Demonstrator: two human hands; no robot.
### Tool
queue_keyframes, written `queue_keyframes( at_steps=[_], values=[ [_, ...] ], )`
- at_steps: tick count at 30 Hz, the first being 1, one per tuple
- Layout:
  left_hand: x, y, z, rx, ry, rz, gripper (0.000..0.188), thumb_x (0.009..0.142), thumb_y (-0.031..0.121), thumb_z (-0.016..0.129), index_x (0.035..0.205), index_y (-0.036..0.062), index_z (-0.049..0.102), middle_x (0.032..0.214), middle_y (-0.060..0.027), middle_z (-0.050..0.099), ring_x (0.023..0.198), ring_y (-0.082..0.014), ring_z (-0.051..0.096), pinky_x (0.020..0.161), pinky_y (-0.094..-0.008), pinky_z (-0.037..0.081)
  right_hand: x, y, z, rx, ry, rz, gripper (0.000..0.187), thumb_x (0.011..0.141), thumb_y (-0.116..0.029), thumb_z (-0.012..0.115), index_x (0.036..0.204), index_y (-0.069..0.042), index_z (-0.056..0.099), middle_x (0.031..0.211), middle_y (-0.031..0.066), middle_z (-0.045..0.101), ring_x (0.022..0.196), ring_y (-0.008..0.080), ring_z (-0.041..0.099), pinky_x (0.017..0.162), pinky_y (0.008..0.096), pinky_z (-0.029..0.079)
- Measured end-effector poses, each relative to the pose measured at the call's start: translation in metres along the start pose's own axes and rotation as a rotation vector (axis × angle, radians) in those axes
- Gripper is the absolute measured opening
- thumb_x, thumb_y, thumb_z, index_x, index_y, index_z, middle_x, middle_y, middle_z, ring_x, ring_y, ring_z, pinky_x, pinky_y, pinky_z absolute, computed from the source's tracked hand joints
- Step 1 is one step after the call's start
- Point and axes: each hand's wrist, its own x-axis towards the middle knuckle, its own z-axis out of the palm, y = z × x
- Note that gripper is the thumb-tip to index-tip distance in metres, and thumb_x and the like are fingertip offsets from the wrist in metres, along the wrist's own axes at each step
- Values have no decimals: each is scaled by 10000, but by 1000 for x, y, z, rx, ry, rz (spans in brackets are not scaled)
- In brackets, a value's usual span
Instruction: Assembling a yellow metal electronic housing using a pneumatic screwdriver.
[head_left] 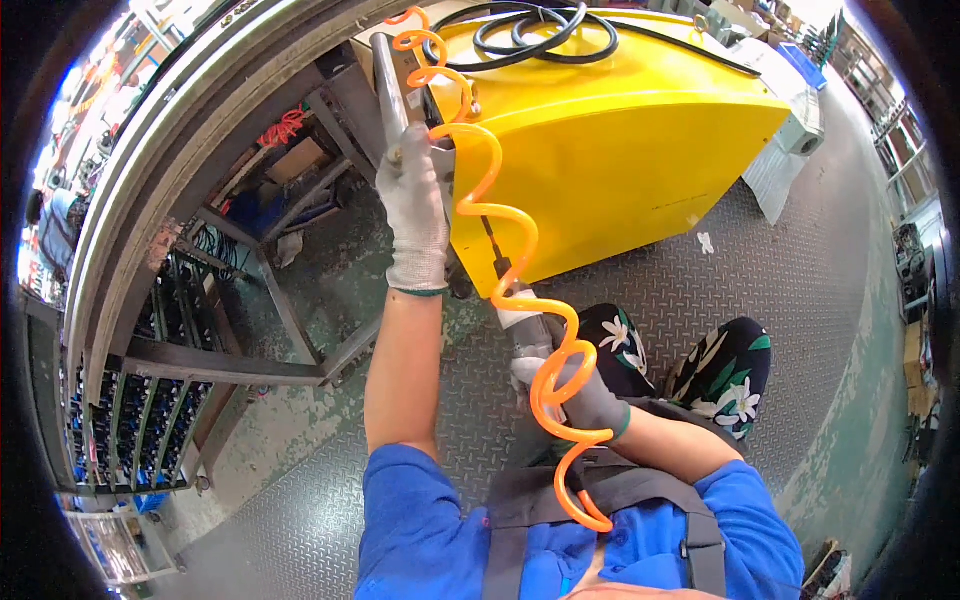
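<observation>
Head view, left hand (413, 210): raised well ahead of the body, forearm upright in view; a white knit glove is worn, and the fingers are curled in at the lower end of a metal tube (390, 85). Whether the tube is gripped or only touched cannot be told.
Right hand (588, 398): kept low, just left of the patterned trouser legs (720, 385), elbow bent out to the side; closed around the body of a grey driver-like tool (525, 325).
Tool: pointed ahead and slightly left; its thin bit (490, 235) is seen against the near left part of the yellow housing (620, 180).
Yellow housing: placed ahead of both hands, close to the left one; looped black cable (545, 35) is laid on top.
Orange hose (520, 228): coiled; run from the upper edge beside the tube, across the tool and right hand, down to the chest.
Hidden: left fingertips masked by the glove's back; right fingers partly covered by the hose; contact at the bit's tip not made out.
Cut off: blue shirt (410, 530), by the lower edge.
Metal frame (225, 367): at left; a cardboard piece (298, 160) and an orange bundle (283, 128) are held inside.
Rack (150, 432): filled with rows of small dark parts, kind unclear.
Blue bin (802, 65): far upper right, contents unreadable.
</observation>
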Motion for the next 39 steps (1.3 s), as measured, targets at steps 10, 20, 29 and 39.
queue_keyframes(
  at_steps=[10,20,29,39],
  values=[
    [0,-2,4,10,27,-43,267,950,337,671,863,88,628,813,44,541,768,-51,471,717,-251,405,0,-17,5,-61,10,53,379,866,-194,696,1182,-71,526,814,1,597,672,116,594,594,256,480],
    [-1,-1,6,0,27,-38,245,939,332,684,899,98,620,824,47,532,753,-51,459,691,-236,391,6,-5,-3,-54,52,-15,330,839,-124,754,1105,-49,575,891,15,631,748,104,624,646,260,513],
    [5,-10,1,-8,38,-34,294,947,324,663,885,38,640,815,-2,606,749,-77,531,686,-265,431,9,2,-8,-200,33,-112,164,848,-166,757,870,-57,636,744,-26,607,640,65,571,567,264,463],
    [4,-16,-1,33,41,6,243,949,279,655,854,56,660,828,4,628,729,-72,535,649,-252,421,1,-5,0,-181,20,-40,210,860,-167,748,945,-99,569,805,-52,562,681,70,557,559,244,430]
  ],
)
